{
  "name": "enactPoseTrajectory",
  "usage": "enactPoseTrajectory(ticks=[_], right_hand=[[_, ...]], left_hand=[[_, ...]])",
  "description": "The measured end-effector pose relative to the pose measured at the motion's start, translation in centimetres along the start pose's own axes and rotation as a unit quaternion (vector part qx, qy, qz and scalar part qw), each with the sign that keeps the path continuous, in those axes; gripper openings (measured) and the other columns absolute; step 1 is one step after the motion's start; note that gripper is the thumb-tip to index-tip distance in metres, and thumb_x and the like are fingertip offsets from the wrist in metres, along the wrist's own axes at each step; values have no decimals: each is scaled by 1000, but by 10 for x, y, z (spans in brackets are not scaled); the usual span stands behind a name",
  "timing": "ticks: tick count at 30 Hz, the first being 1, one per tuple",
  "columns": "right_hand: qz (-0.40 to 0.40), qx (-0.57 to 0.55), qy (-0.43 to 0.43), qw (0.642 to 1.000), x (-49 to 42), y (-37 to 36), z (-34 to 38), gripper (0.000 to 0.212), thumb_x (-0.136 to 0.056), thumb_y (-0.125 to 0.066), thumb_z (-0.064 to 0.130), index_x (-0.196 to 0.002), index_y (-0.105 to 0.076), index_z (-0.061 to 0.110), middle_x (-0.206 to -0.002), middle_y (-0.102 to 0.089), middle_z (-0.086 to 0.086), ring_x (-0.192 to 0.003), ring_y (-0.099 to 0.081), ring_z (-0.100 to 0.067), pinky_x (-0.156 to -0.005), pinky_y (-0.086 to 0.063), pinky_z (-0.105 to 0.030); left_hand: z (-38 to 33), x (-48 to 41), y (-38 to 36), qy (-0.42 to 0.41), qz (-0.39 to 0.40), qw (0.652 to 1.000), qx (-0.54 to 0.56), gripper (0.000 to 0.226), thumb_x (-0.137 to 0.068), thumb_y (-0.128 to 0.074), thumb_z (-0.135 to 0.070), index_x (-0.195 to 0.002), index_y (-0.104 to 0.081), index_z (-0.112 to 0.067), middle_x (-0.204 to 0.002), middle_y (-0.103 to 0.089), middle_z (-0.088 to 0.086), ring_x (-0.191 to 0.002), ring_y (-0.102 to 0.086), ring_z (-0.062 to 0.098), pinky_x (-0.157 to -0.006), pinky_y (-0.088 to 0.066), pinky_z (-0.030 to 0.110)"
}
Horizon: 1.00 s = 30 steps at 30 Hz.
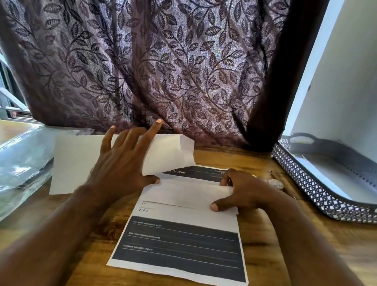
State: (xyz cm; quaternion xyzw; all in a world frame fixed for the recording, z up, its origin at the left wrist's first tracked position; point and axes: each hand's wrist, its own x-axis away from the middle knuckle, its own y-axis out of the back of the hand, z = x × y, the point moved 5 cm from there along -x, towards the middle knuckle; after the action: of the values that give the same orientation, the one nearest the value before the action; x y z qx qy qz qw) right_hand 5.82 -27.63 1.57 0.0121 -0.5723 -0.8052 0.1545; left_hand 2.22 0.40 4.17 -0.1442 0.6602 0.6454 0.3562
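Note:
A printed form (181,245) with dark bands lies flat on the wooden table (311,255) in front of me. A white folded paper or envelope (185,194) lies across its upper part. My right hand (243,193) pinches the right end of that white piece, thumb on top. My left hand (125,158) holds a second white folded sheet (171,155) raised at a tilt, thumb beneath it and fingers spread over its top. More white paper (74,163) lies flat under my left hand.
Crumpled clear plastic wrapping (3,173) lies at the left. A dark perforated metal tray (335,183) with handles stands at the right by the white wall. A small pale object (274,183) lies beside the tray. A patterned purple curtain (146,53) hangs behind the table.

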Motion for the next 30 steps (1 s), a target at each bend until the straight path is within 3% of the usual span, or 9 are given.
enactPoseTrajectory(ticks=[4,7,11,15,17,21,25,27,30], right_hand=[[-37,-60,20,997,1,2,-1,69,-70,-90,41,-122,-47,27,-109,-51,10,-100,-54,-14,-77,-47,-29],[-87,-111,48,989,0,6,-3,51,-76,-87,26,-116,-57,24,-107,-55,9,-97,-55,-13,-72,-46,-27],[-227,-194,32,954,-1,24,-20,17,-84,-78,17,-95,-68,11,-92,-69,-8,-90,-67,-30,-79,-56,-49],[-378,-284,-28,881,11,41,-37,15,-94,-66,16,-109,-63,14,-100,-66,-6,-82,-68,-27,-56,-59,-36],[-443,-309,-30,841,20,50,-40,22,-96,-64,16,-117,-63,12,-105,-67,-7,-88,-68,-26,-60,-58,-35],[-461,-476,20,748,32,57,-30,13,-98,-63,12,-110,-60,12,-96,-64,1,-73,-67,-3,-44,-53,-18],[-433,-461,58,772,32,57,-22,12,-98,-64,12,-110,-63,12,-97,-69,-1,-67,-72,-7,-45,-59,-30],[-430,-448,63,782,31,56,-22,15,-97,-65,13,-112,-64,12,-99,-70,-2,-69,-73,-18,-45,-57,-29],[-418,-428,74,798,31,56,-20,12,-95,-67,14,-105,-65,21,-97,-72,1,-78,-73,-14,-47,-58,-30]], left_hand=[[3,0,0,15,-6,1000,4,135,-53,-80,-72,-159,-12,-23,-141,-46,8,-129,-45,33,-116,-21,64],[6,1,-2,34,-6,999,19,136,-53,-81,-71,-159,-11,-24,-141,-45,9,-129,-45,34,-115,-21,66],[10,1,-2,59,-7,997,50,135,-55,-78,-74,-159,-7,-26,-143,-43,8,-131,-43,33,-114,-24,66],[15,1,-2,81,-5,995,65,134,-57,-72,-77,-159,-2,-27,-146,-40,6,-133,-40,33,-114,-23,66],[17,1,-3,89,2,994,65,135,-55,-71,-79,-159,-1,-28,-148,-39,6,-135,-38,32,-114,-22,66],[18,1,-8,93,17,994,63,137,-52,-66,-81,-159,1,-28,-150,-35,7,-136,-36,34,-114,-21,67],[19,2,-7,93,20,994,57,139,-51,-70,-80,-159,0,-27,-150,-35,9,-136,-36,34,-114,-22,68],[20,2,-7,92,21,994,54,139,-51,-71,-80,-159,-1,-27,-151,-35,9,-136,-36,34,-114,-21,68],[19,3,-7,80,23,996,37,141,-51,-75,-78,-160,-1,-26,-150,-35,9,-136,-36,35,-115,-18,68]])
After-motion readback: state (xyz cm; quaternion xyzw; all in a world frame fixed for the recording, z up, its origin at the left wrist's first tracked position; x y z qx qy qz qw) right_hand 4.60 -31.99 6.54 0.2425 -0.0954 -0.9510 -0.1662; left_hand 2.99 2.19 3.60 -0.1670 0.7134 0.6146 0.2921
